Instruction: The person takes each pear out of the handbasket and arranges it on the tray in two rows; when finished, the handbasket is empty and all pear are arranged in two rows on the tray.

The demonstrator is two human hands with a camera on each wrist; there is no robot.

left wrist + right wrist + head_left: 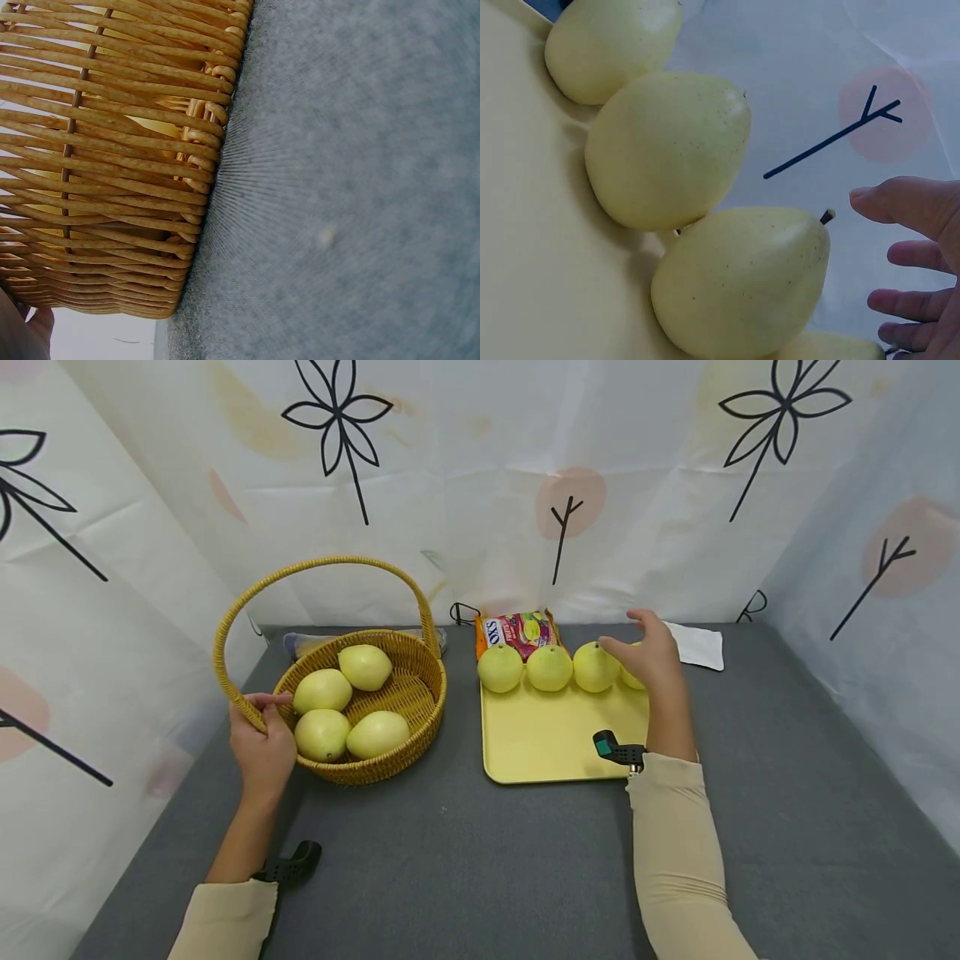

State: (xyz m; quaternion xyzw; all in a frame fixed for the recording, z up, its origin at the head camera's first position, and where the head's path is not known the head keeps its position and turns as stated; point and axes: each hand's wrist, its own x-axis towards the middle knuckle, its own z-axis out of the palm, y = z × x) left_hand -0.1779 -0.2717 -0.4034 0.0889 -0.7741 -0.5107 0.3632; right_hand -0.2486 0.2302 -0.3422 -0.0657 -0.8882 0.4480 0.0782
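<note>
My left hand grips the woven basket at its left rim, by the foot of the tall handle. Several pale yellow-green pears lie inside it. The basket's side fills much of the left wrist view, with part of the hand at the lower left corner. Over the right end of a yellow tray, my right hand is spread, holding nothing. A row of pears lines the tray's back edge. In the right wrist view, thumb and fingers are apart from the nearest pear.
Behind the tray is a colourful snack packet marked OXS. A white paper or cloth lies to the right of it. Some plastic-wrapped item shows partly behind the basket. Printed white curtains enclose the grey tabletop.
</note>
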